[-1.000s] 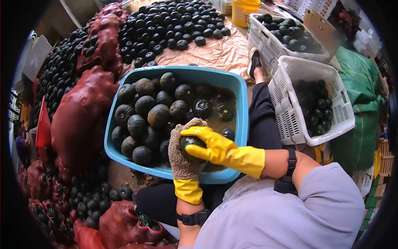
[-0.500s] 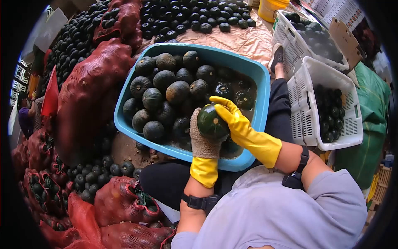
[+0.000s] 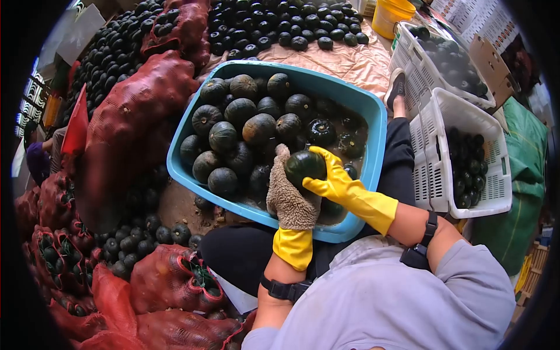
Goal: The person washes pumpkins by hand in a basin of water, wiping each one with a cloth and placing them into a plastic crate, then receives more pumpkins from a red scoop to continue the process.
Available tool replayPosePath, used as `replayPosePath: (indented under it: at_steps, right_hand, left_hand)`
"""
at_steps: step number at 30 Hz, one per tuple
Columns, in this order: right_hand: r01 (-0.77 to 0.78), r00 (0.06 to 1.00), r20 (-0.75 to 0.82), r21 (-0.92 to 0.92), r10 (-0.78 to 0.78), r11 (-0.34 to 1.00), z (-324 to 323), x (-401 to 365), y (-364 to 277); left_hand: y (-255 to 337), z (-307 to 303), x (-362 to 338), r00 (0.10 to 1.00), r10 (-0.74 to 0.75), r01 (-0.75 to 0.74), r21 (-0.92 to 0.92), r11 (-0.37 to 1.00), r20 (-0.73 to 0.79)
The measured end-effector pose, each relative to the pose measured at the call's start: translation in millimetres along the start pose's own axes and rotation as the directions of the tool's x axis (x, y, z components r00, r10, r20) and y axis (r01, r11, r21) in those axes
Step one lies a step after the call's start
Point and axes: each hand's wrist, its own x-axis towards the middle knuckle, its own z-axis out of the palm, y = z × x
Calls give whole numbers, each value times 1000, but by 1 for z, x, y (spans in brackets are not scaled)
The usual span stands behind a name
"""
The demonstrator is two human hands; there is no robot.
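Right fingers [image 3: 328,158]: in a yellow rubber glove, spread and curled over the top and right flank of a kabocha squash [image 3: 303,164]. I read them as clamped on it.
Right hand [image 3: 333,178]: comes in from the right, its cuff ending at a bare forearm.
Left hand [image 3: 290,197]: wears a brown fuzzy scrubbing mitt [image 3: 286,207] over a yellow glove. The mitt hides the fingers, but it cups the squash's left side and underside, pressed tight to the skin.
Kabocha squash: dark green and wet-looking, held between both hands above the near right corner of the blue tub [image 3: 175,169], clear of the water.
Tub contents: more dark squashes [image 3: 233,134] crowded to the left and far side, with muddy brown water [image 3: 350,137] showing on the right.
Wrists: a black strap [image 3: 284,289] on the left arm and another [image 3: 424,245] on the right.
Right of tub: two white slotted baskets [image 3: 496,195], both part-filled with squashes.
Left of tub: red mesh sacks [image 3: 134,111] stuffed full, with loose squashes on the ground near them.
Far side: a heap of squashes [image 3: 280,23] on a tan sheet [image 3: 344,61], with a yellow bucket [image 3: 392,13] just beside it.
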Motion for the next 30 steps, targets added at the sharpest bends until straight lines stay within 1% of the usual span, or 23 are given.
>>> replayPosePath:
  at_steps: [1,2,4,5,6,8,9,10,12,14,15,16,17,18,19,20,21,22,23,25,27,29,30]
  right_hand:
    - [89,994,99,-384,-55,919,-20,5,-29]
    - [3,966,259,55,-17,999,-23,4,-61]
    - [22,929,367,-174,44,984,-38,2,-79]
    - [-198,901,410,104,139,975,-39,2,-79]
    - [-423,867,463,491,183,761,-32,0,-72]
    - [-384,922,287,602,259,700,-6,-1,-24]
    - [-164,982,8,534,189,830,10,-10,-19]
    - [-119,991,-15,363,133,924,10,-10,2]
    - [-210,978,70,307,198,928,-4,-12,-6]
    - [-305,952,132,308,277,901,-15,-17,-16]
    - [-468,878,263,300,400,831,-27,-19,-17]
    - [-614,774,390,265,499,744,-39,-17,-22]
    - [-631,694,448,2,563,776,-53,-9,-36]
    - [-593,613,467,-261,638,762,-66,0,-56]
    - [-384,594,489,-525,639,760,-76,19,-76]
    - [-220,563,467,-711,682,668,-80,48,-106]
    - [-85,676,392,-799,623,595,-86,85,-78]
    - [-256,748,461,-464,478,848,-92,129,-98]
    - [-349,829,455,-32,324,937,-93,168,-120]
    - [-152,885,442,-16,143,988,-81,189,-150]
    - [64,897,438,0,-58,998,-66,207,-182]
    - [293,770,638,-327,-19,899,-56,191,-178]
    - [304,637,753,-442,165,844,-55,169,-140]
  left_hand:
    - [-4,-3,4,996,94,-94,7,996,4]
    - [6,-14,11,993,112,-110,-41,993,31]
    - [26,-36,26,985,146,-134,-137,981,87]
    - [12,-29,21,984,119,-111,-67,992,132]
    - [15,-23,18,992,41,-39,-12,999,122]
    - [21,-11,11,988,-117,108,93,990,101]
    - [15,0,6,998,-47,45,52,998,29]
    - [-2,14,-1,999,22,-22,17,1000,-42]
    - [1,5,3,995,-14,-5,191,982,97]
    - [4,-17,7,986,108,-134,223,966,125]
    - [13,-22,12,996,42,-45,32,998,82]
    - [14,-21,13,966,-239,258,-331,908,98]
    - [15,-20,14,859,-501,436,-664,608,106]
    - [14,-18,18,653,-677,457,-889,-7,341]
    - [11,-20,23,577,-712,468,-876,-113,400]
    - [8,-22,28,495,-740,462,-859,-219,455]
    - [11,-26,31,500,-719,480,-846,-233,482]
    - [14,-28,32,498,-700,503,-828,-248,512]
    - [7,-20,31,511,-727,476,-855,-205,459]
    - [8,-20,32,494,-734,428,-865,-261,465]
    - [5,-16,38,490,-742,390,-876,-282,457]
    - [-8,-11,35,474,-758,399,-877,-269,448]
    - [-11,-8,36,464,-765,399,-877,-269,446]
